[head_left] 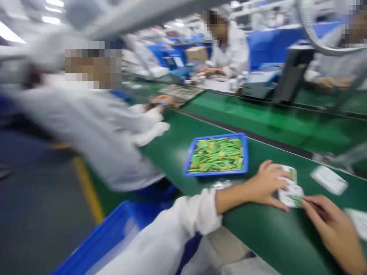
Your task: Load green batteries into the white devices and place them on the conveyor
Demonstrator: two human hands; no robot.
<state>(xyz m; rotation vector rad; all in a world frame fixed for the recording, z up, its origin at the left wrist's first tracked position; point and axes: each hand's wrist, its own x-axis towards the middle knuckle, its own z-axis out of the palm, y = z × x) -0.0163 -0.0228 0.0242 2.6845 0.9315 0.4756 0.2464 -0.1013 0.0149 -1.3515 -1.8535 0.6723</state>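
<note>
My left hand (271, 183) reaches over a white flat piece (290, 193) on the green tabletop. Its fingers and thumb are curved about the left side of the piece, steadying it, and hide part of it. My right hand (332, 223) pinches a small green strip (295, 198) between thumb and fingertips. The strip's tip lies over the white piece; whether it touches is blurred. Left of my hands stands a blue tray (187, 168) heaped with small green-and-yellow strips (216, 154), which look like circuit boards.
Another white piece (329, 179) lies right of my hands, and one more (358, 223) at the right edge. A blue bin (106, 233) stands at lower left. A person in white (94, 126) works on the left; others sit across the green conveyor (258, 116). A clear bag (223, 185) lies below the tray.
</note>
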